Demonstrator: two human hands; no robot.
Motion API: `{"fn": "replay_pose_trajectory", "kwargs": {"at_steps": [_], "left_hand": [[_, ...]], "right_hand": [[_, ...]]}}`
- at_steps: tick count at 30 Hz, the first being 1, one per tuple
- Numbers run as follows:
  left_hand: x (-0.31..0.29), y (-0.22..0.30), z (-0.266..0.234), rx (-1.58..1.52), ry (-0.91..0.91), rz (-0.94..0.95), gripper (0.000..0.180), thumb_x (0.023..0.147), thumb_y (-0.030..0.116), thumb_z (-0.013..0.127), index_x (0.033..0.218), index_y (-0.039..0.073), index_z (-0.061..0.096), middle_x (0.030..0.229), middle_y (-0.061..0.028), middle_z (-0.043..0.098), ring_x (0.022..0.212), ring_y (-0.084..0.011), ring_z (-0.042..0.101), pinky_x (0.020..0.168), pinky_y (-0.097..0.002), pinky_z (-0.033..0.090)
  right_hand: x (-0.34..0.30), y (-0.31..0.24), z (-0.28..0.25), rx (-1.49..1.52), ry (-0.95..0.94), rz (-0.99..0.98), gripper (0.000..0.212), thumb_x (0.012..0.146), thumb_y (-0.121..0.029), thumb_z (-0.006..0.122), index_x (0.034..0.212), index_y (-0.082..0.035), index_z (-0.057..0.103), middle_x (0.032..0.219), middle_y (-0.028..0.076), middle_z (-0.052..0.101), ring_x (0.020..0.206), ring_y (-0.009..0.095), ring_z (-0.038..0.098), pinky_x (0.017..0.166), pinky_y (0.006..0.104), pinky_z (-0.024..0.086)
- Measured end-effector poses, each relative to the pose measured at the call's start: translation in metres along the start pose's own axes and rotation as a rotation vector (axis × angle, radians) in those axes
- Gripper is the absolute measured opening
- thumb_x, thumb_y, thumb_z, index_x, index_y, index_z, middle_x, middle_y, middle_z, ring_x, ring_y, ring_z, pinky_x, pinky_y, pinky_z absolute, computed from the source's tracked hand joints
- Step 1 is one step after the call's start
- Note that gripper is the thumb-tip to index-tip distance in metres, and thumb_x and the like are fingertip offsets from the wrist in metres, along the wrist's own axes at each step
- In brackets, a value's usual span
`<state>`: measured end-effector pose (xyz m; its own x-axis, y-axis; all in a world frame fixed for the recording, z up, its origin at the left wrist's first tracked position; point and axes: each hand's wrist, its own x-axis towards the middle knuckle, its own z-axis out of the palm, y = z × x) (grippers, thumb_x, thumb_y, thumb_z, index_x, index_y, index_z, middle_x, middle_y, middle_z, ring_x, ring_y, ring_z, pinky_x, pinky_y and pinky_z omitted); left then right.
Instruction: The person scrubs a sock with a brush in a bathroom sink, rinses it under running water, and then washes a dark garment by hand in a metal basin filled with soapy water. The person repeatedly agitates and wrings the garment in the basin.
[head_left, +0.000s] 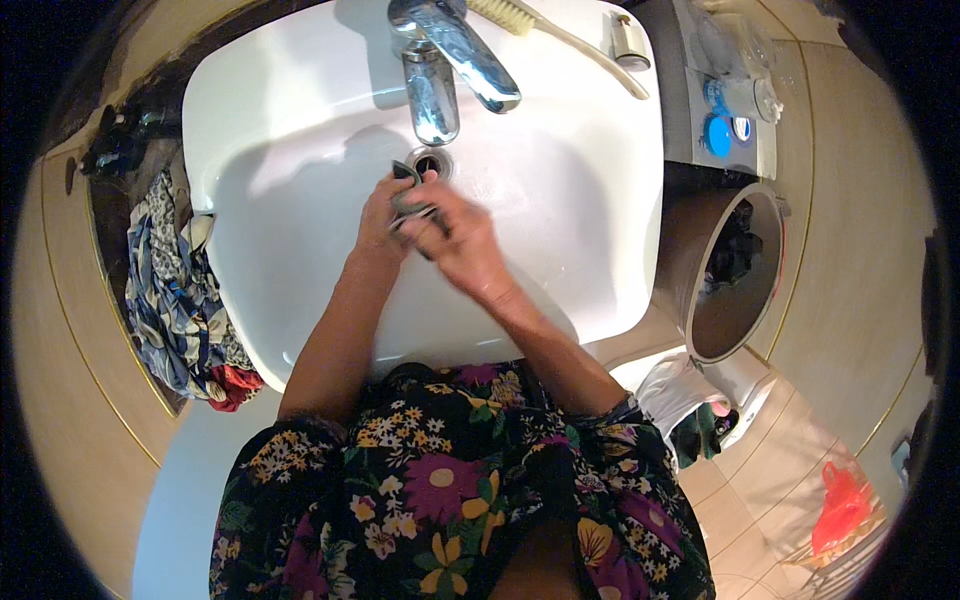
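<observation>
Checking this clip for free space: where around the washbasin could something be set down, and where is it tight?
Bare basin floor lies left of the left hand and right of the right hand. The back rim is crowded: tap, brush. Both hands grip a small dark item over the drain.

1. White sink (560, 200), centre of frame: glazed ceramic look, smooth, glossy.
2. Tap (440, 60), top centre: polished metal, mirror-bright.
3. Dark piece (408, 200) gripped between left hand (385, 220) and right hand (455, 240): material cannot be told.
4. Patterned fabric (170, 290), left edge: soft cloth, matt, crumpled.
5. Brush (560, 35), top: pale plastic handle, bristled head.
6. Floor tiles (770, 470), lower right: smooth, slight sheen.
7. Red bag (840, 505), lower right: thin shiny plastic.
</observation>
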<state>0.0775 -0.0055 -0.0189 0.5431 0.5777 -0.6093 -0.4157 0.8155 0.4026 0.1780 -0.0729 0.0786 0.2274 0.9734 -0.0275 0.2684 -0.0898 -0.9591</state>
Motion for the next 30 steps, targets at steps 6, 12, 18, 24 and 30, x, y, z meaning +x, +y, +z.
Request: {"fn": "replay_pose_trajectory", "kwargs": {"at_steps": [6, 12, 18, 24, 30], "left_hand": [[-0.014, 0.011, 0.021, -0.313, -0.266, -0.129, 0.027, 0.084, 0.019, 0.055, 0.106, 0.006, 0.045, 0.08, -0.0003, 0.048, 0.059, -0.0086, 0.046, 0.051, -0.021, 0.041], [-0.025, -0.034, -0.001, 1.011, -0.2, 0.658, 0.025, 0.086, 0.019, 0.05, 0.107, 0.005, 0.046, 0.087, -0.0029, 0.052, 0.078, -0.0149, 0.051, 0.071, -0.027, 0.044], [-0.014, -0.035, -0.006, 0.532, -0.088, 0.23, 0.016, 0.092, 0.024, 0.04, 0.098, 0.011, 0.047, 0.081, -0.0006, 0.047, 0.074, -0.0136, 0.05, 0.069, -0.026, 0.044], [-0.024, -0.044, 0.028, -0.038, -0.177, -0.277, 0.039, 0.092, 0.04, 0.039, 0.113, 0.008, 0.046, 0.105, -0.0073, 0.054, 0.095, -0.0201, 0.054, 0.086, -0.0371, 0.043], [-0.034, -0.01, 0.054, -0.146, 0.024, -0.498, 0.044, 0.083, 0.034, 0.051, 0.117, 0.006, 0.048, 0.119, -0.013, 0.051, 0.112, -0.0303, 0.047, 0.098, -0.0518, 0.032]], "right_hand": [[-0.015, -0.019, 0.033, -0.267, -0.047, -0.21, 0.024, 0.068, -0.015, 0.071, 0.083, -0.005, 0.055, 0.078, 0.01, 0.061, 0.068, 0.026, 0.061, 0.055, 0.0345, 0.048], [0.034, 0.043, 0.012, -0.592, 0.243, 0.023, 0.024, 0.076, -0.024, 0.062, 0.066, -0.003, 0.056, 0.058, 0.013, 0.058, 0.049, 0.028, 0.057, 0.046, 0.0369, 0.046], [-0.001, 0.034, 0.039, -0.392, 0.333, -0.125, 0.02, 0.078, -0.021, 0.06, 0.07, -0.003, 0.055, 0.059, 0.018, 0.056, 0.056, 0.034, 0.058, 0.049, 0.0427, 0.046], [0.005, 0.074, -0.014, -0.511, 0.327, 0.22, 0.033, 0.078, -0.033, 0.06, 0.065, -0.004, 0.054, 0.061, 0.018, 0.057, 0.059, 0.036, 0.057, 0.053, 0.0446, 0.046], [-0.032, 0.061, -0.07, 0.211, 0.363, 0.576, 0.032, 0.079, -0.032, 0.06, 0.079, 0.0, 0.059, 0.067, 0.01, 0.057, 0.065, 0.017, 0.053, 0.062, 0.0317, 0.045]]}}
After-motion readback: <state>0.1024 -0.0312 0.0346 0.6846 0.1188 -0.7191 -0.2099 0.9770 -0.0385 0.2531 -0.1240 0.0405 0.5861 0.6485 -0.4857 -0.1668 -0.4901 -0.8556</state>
